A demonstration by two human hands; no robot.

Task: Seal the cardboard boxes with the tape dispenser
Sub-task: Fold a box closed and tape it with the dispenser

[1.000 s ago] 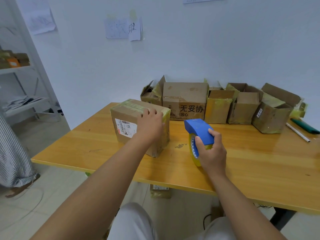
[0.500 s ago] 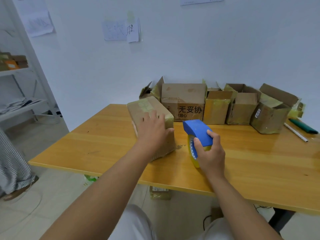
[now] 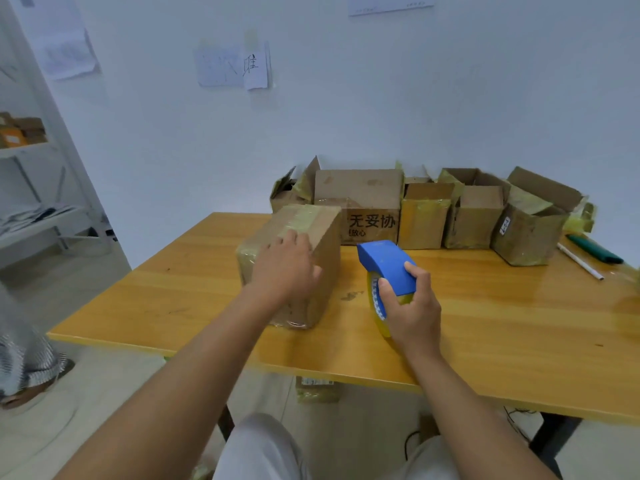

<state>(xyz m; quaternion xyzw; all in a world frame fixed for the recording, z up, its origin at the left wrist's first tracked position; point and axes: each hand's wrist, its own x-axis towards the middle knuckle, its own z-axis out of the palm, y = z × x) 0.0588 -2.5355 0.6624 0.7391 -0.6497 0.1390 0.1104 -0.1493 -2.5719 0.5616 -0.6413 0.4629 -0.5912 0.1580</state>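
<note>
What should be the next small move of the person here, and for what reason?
Probably lift the tape dispenser over to the near box and start a strip. The right hand grips the dispenser on the table beside the box, not touching it, while the left hand rests on the box top, steadying it.

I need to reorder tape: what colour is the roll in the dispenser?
Yellow, on a blue-bodied tape dispenser gripped by the right hand; the head view shows it best.

Bare table (image 3: 502,327) lies open rightward; the box row (image 3: 426,216) blocks the back edge.
</note>
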